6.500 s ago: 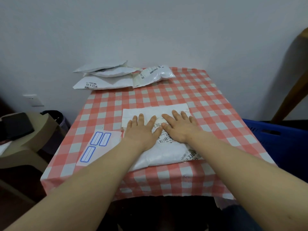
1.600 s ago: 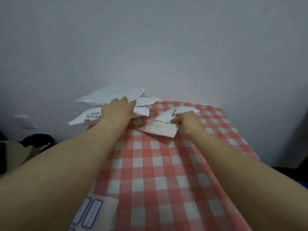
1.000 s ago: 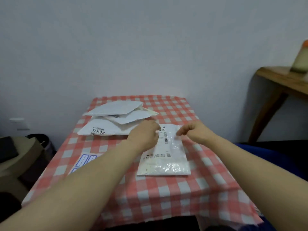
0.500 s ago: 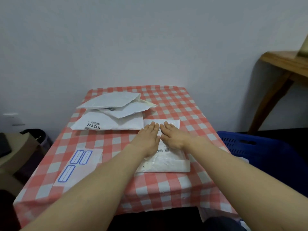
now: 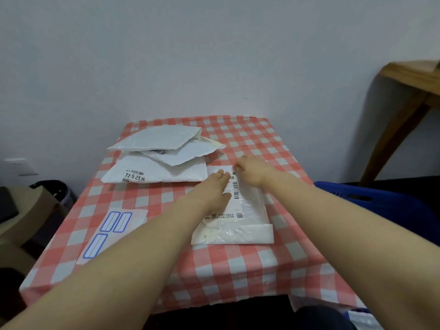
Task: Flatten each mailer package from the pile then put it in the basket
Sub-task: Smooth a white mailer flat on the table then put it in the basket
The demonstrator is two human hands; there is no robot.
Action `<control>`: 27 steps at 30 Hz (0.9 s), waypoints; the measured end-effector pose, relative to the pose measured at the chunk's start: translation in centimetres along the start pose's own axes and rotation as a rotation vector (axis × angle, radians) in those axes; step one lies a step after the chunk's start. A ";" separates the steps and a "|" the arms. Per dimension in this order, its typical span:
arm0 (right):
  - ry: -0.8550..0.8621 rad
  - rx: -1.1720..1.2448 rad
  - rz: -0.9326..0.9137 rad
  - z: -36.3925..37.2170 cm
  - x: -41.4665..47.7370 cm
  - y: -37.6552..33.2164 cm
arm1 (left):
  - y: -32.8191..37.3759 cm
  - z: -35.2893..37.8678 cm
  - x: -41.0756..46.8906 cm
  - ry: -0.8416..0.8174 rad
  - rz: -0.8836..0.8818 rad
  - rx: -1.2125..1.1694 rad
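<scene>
A white mailer package with a barcode label lies flat on the red-checked table, near its right side. My left hand presses palm-down on the mailer's left half, fingers stretched out. My right hand rests on the mailer's far end with its fingers bent towards the left. Neither hand lifts the mailer. A pile of white mailers sits at the table's far left, just beyond my left hand. The blue basket stands on the floor right of the table, partly hidden by my right arm.
A white sheet with blue rectangles lies at the table's near left. A wooden side table stands at the far right against the wall. Left of the table are a dark bin and a beige piece of furniture.
Half a second ago both hands lay side by side on the mailer's middle. My right hand has slid to its far end; my left hand has stayed roughly in place.
</scene>
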State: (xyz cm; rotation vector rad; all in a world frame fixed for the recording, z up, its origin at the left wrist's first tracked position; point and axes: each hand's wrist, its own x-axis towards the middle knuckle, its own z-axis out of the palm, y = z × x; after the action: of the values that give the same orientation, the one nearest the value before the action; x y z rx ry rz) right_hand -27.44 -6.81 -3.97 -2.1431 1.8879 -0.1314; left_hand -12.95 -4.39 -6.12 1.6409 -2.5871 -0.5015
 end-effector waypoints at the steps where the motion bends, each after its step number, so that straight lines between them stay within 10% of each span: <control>1: 0.024 0.005 0.029 -0.4 0.3 0.0 | 0.0 -0.1 -0.2 0.032 0.021 -0.026; 8: -0.065 0.231 0.235 -1.5 -0.8 0.5 | 0.6 -0.5 -1.6 0.236 -0.058 -0.012; 17: -0.217 1.150 0.383 -2.7 -6.8 4.0 | 3.4 -1.2 -3.8 0.020 -0.050 -0.420; 27: -0.286 1.393 0.279 -0.6 -9.1 1.9 | 2.9 -2.2 -5.0 0.258 -0.089 -0.497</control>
State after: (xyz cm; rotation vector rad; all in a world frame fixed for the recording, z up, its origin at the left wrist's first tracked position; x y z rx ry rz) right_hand -30.71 1.81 -2.86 -0.8756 1.2102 -0.7559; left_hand -12.79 0.66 -2.51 1.5272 -2.0047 -0.7988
